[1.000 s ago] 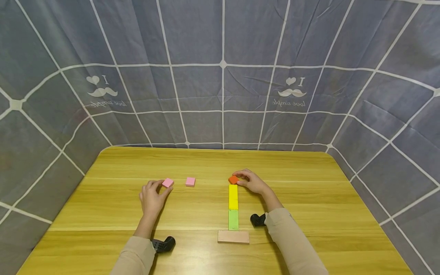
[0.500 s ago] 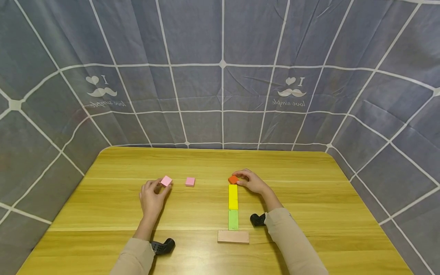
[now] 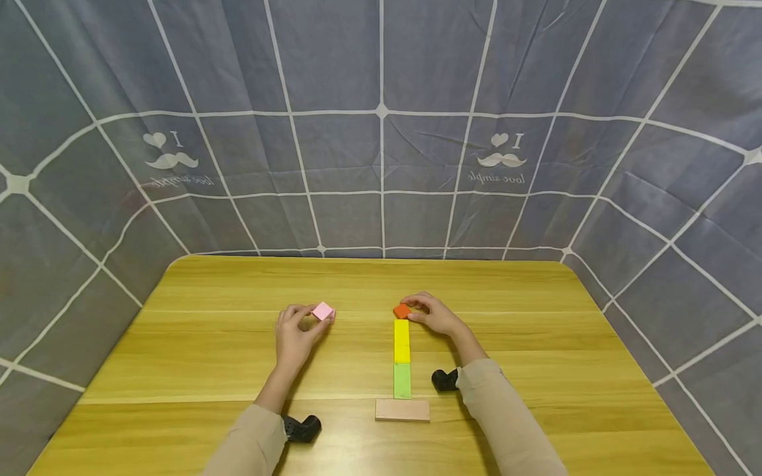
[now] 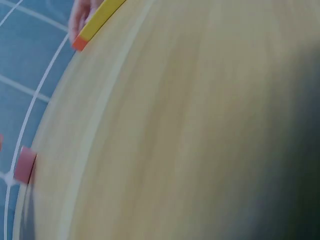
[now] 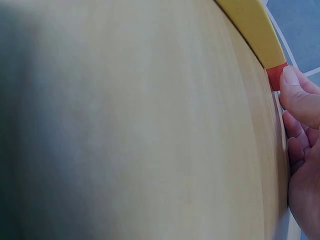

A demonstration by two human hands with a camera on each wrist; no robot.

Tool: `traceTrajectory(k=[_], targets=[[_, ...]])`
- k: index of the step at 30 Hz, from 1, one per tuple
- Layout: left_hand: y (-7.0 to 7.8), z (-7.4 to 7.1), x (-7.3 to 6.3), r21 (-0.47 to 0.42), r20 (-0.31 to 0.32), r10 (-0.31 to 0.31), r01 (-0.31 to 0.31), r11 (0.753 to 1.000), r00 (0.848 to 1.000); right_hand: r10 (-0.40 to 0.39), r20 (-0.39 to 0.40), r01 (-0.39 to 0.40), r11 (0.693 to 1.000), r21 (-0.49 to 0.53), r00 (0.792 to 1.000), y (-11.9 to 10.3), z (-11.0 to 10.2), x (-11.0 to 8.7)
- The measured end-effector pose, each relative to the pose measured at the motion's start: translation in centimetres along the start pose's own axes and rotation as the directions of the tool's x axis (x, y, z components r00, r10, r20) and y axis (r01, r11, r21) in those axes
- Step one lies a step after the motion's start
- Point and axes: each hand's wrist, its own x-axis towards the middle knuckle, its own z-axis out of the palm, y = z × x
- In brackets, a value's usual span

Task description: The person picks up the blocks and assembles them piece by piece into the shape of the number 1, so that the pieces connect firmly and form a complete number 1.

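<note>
Between left thumb and fingers, my left hand (image 3: 296,337) pinches a pink square block (image 3: 323,311), turned like a diamond. Behind it, a second pink block (image 4: 25,165) is on the table; in the head view only a sliver of it shows. My right hand (image 3: 439,316) pinches an orange block (image 3: 402,311) at the far end of a yellow block (image 3: 401,341). In the right wrist view the thumb presses on the orange block, which meets the yellow end. A light green block (image 3: 402,381) continues the row toward me, touching the yellow one.
A pale wooden block (image 3: 402,410) lies crosswise at the near end of the row. Black wrist devices (image 3: 302,429) stick out from both sleeves. A grey curtain (image 3: 345,152) with white lines surrounds the wooden table (image 3: 202,344).
My left hand has lifted its pink block and carried it right, in front of the second pink block. The right hand stays at the orange block; the head view shifts slightly.
</note>
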Motion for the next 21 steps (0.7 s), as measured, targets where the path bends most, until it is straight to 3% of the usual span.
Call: traceTrajectory(k=[5, 14, 21], targets=[[1.1, 1.8, 0.0, -0.029, 0.086, -0.001, 0.003, 1.000, 0.996, -0.001, 0.026, 0.001, 1.000, 0.000, 1.000, -1.4, -0.5, -0.4], [2.5, 4.4, -0.1, -0.022, 0.199, 0.045, -0.042, 0.999, 0.979, -0.013, 0.021, 0.013, 1.000, 0.017, 1.000, -1.4, -0.6, -0.4], [3.3, 5.8, 0.0, 0.013, 0.286, 0.029, -0.034, 0.999, 0.958, -0.002, 0.020, 0.002, 1.000, 0.024, 1.000, -1.5, -0.6, -0.5]])
